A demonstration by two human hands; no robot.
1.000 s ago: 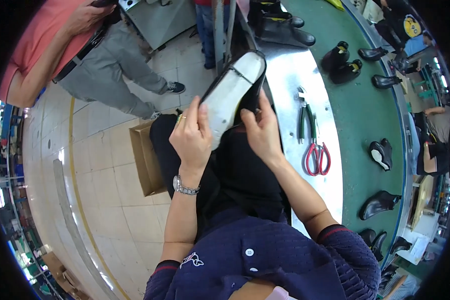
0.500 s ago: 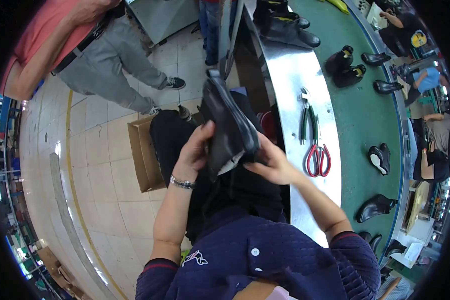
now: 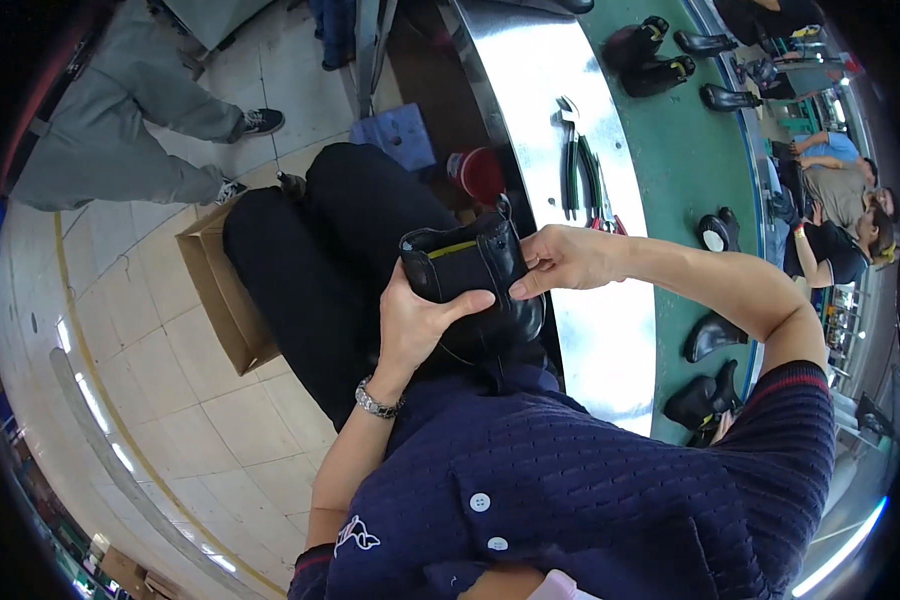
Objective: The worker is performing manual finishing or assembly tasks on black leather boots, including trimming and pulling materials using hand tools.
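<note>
A black ankle boot [image 3: 462,273] is held over my lap, its opening turned up toward me and a yellow strip showing inside. My left hand [image 3: 418,318] wraps the near left side of the boot, with the thumb laid across its shaft. On the other side, my right hand [image 3: 562,262] pinches the boot's edge between thumb and fingers. Beyond that hand, green-handled pliers [image 3: 572,168] lie on the metal ledge. Red-handled scissors [image 3: 610,215] rest beside them, partly covered by my right forearm.
A shiny metal ledge [image 3: 610,370] borders a green conveyor surface [image 3: 635,180] bearing several black boots. An open cardboard box [image 3: 232,290] stands left of my legs. Ahead are a blue stool [image 3: 402,135], a red bucket [image 3: 483,172] and a standing person [image 3: 120,130]. More people sit across the conveyor.
The boot has been turned from sole-and-side showing to opening-up, and drawn closer to my body. Both hands have shifted their hold on it. My right elbow has swung outward, and the view has shifted.
</note>
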